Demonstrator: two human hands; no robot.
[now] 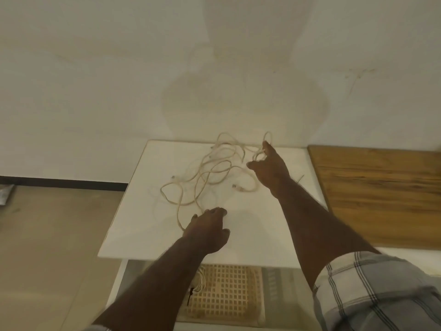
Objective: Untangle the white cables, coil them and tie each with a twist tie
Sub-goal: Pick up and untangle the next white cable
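- I see a white tabletop point(262, 225) against the wall, a wooden board point(381, 194) just to its right
- A loose tangle of white cables point(210, 170) sprawls over the tabletop's far half
- My right hand point(270, 167), at the tabletop's far right, has its fingers hooked through a cable loop, lifting it
- My left hand point(210, 229), near the tabletop's front, rests with fingers loosely curled beside a strand; I cannot tell whether it grips
- A thin dark twist tie point(300, 179) lies right of the tangle

The scene is dimly and warmly lit; a soft shadow is cast on the wall point(238, 87), and edges are bowed and softened.
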